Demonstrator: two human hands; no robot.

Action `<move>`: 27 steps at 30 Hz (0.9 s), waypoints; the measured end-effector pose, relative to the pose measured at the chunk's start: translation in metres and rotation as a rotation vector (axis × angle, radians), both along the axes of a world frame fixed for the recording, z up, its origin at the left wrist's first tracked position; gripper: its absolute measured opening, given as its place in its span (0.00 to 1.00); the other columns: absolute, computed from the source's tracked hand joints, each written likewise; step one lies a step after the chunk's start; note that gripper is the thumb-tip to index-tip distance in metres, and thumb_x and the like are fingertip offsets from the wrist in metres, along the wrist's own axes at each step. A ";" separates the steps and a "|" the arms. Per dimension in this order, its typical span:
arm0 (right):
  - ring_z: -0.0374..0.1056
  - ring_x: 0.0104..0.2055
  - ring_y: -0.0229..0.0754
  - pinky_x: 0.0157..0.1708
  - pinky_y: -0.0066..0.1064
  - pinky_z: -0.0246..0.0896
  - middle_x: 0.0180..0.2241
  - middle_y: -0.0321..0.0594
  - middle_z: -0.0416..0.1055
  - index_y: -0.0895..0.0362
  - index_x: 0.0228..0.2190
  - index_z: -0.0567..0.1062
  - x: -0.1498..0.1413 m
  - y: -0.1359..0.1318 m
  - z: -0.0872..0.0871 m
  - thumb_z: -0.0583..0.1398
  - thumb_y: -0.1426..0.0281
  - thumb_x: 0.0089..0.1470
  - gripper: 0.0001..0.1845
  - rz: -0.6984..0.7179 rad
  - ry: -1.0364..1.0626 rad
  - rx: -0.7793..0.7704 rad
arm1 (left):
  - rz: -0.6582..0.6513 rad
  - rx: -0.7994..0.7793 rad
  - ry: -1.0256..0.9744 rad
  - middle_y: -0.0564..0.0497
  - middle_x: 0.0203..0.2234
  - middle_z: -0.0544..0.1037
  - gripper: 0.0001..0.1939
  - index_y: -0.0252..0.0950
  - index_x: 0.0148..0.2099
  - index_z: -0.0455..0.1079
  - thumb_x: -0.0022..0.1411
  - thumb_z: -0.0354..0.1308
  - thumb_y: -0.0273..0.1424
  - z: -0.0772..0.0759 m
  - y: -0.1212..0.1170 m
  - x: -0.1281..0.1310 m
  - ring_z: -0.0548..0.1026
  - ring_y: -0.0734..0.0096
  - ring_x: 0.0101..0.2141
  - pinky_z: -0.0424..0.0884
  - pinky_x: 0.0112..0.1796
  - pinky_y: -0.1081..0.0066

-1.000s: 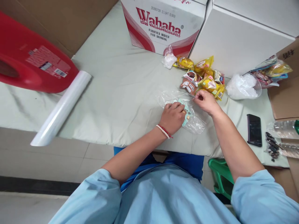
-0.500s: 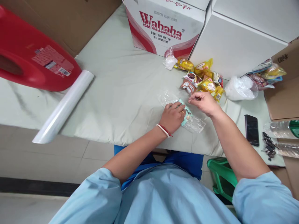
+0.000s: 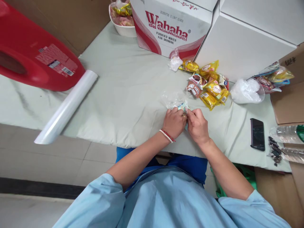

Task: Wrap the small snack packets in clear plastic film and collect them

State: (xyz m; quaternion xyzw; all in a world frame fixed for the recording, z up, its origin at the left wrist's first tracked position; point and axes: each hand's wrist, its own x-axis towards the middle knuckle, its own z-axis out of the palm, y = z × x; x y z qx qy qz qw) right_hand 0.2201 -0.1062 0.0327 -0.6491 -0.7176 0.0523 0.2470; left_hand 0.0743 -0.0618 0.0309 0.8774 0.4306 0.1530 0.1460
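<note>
My left hand (image 3: 175,121) and my right hand (image 3: 197,124) meet near the front of the cloth-covered table (image 3: 133,104). Between them is a clear plastic bag (image 3: 172,98) with a light green printed label (image 3: 182,106), mostly hidden by the fingers. Both hands have closed fingers that pinch the bag's plastic. Just beyond them lies a pile of small snack packets, yellow ones (image 3: 213,88) and a brown one (image 3: 194,88).
A Wahaha carton (image 3: 171,30) and white boxes (image 3: 247,44) stand at the back. Left are a red jug (image 3: 47,57) and a plastic film roll (image 3: 67,106). To the right lie a phone (image 3: 257,134), a clear bottle (image 3: 285,133) and a bowl with white plastic (image 3: 248,91).
My right hand has come down and left, from beside the snack pile to against my left hand, and now pinches the bag. The labelled bag is more covered and bunched up.
</note>
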 end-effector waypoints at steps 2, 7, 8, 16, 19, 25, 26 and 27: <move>0.69 0.40 0.47 0.38 0.35 0.67 0.41 0.48 0.71 0.54 0.59 0.78 -0.002 -0.001 -0.005 0.49 0.66 0.73 0.23 0.002 0.036 -0.030 | -0.002 -0.064 -0.051 0.44 0.35 0.81 0.14 0.37 0.38 0.81 0.73 0.55 0.31 -0.001 0.006 -0.006 0.75 0.54 0.44 0.67 0.42 0.57; 0.67 0.41 0.49 0.41 0.38 0.68 0.41 0.49 0.70 0.53 0.64 0.73 -0.011 0.001 -0.018 0.47 0.67 0.73 0.26 0.034 0.081 -0.073 | -0.002 -0.288 -0.314 0.51 0.29 0.81 0.15 0.43 0.41 0.85 0.66 0.56 0.25 -0.008 0.030 -0.026 0.77 0.63 0.38 0.72 0.44 0.64; 0.67 0.40 0.49 0.41 0.38 0.68 0.40 0.49 0.70 0.53 0.65 0.73 -0.013 0.002 -0.020 0.47 0.67 0.73 0.26 0.038 0.078 -0.071 | 0.015 -0.299 -0.341 0.51 0.29 0.81 0.15 0.43 0.41 0.85 0.65 0.57 0.25 -0.009 0.033 -0.029 0.78 0.64 0.38 0.73 0.45 0.65; 0.64 0.40 0.48 0.41 0.36 0.64 0.42 0.47 0.69 0.49 0.67 0.69 -0.010 0.001 -0.020 0.45 0.68 0.73 0.28 0.063 0.040 -0.158 | 0.265 -0.164 -0.364 0.43 0.49 0.82 0.24 0.36 0.58 0.78 0.60 0.60 0.25 -0.021 0.060 -0.048 0.77 0.55 0.53 0.71 0.60 0.56; 0.62 0.38 0.46 0.39 0.34 0.62 0.41 0.45 0.68 0.47 0.68 0.69 -0.005 0.002 -0.017 0.46 0.68 0.72 0.28 0.089 0.031 -0.170 | 0.434 -0.105 -0.285 0.36 0.59 0.75 0.31 0.35 0.64 0.72 0.59 0.66 0.34 -0.031 0.071 -0.053 0.70 0.43 0.61 0.67 0.63 0.47; 0.61 0.39 0.45 0.39 0.32 0.60 0.40 0.42 0.65 0.42 0.65 0.72 0.007 0.007 -0.012 0.49 0.71 0.69 0.29 0.241 0.005 -0.225 | 0.377 -0.259 -0.189 0.32 0.69 0.64 0.25 0.33 0.56 0.76 0.58 0.69 0.39 -0.031 0.092 -0.055 0.47 0.32 0.74 0.49 0.70 0.37; 0.60 0.38 0.44 0.39 0.32 0.60 0.40 0.42 0.64 0.42 0.65 0.73 0.008 0.008 -0.012 0.49 0.72 0.69 0.30 0.263 -0.003 -0.236 | 0.326 -0.290 -0.192 0.34 0.69 0.64 0.20 0.34 0.50 0.78 0.57 0.70 0.37 -0.027 0.096 -0.055 0.46 0.33 0.74 0.48 0.71 0.37; 0.60 0.38 0.44 0.39 0.32 0.60 0.39 0.42 0.64 0.42 0.64 0.74 0.010 0.009 -0.011 0.48 0.72 0.69 0.30 0.282 -0.010 -0.245 | 0.278 -0.313 -0.197 0.35 0.68 0.67 0.14 0.35 0.45 0.78 0.56 0.70 0.34 -0.023 0.100 -0.055 0.50 0.34 0.74 0.50 0.70 0.39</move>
